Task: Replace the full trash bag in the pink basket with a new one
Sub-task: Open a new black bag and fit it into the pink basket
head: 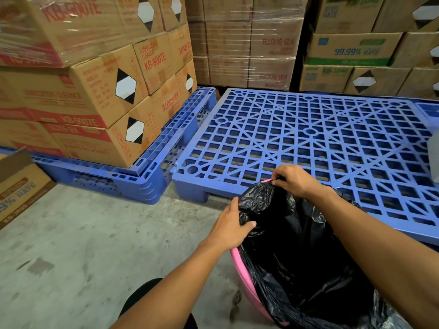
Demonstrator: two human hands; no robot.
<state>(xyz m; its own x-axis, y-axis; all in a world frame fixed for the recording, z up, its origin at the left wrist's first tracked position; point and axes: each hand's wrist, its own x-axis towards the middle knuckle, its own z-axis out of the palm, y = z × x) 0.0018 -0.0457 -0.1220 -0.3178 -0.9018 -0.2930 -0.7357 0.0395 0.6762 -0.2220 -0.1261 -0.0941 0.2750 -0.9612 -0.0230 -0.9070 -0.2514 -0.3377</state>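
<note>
Most of the round pink plastic basket [240,269] is covered by the crinkled black plastic trash bag [297,245]; only a strip of rim and wall shows at the left and a sliver at the far side. What lies inside the bag cannot be seen. The left hand [229,225] hides its fingers behind the bag's edge. The right hand [292,180] hides its fingertips in the bunched plastic. The bottom edge cuts off basket, bag and forearms. Print on the far brown cardboard boxes [261,43] is blurred.

Blue plastic pallets [308,129] on grey concrete floor [83,245], stacked cardboard boxes [95,96] behind and left.
</note>
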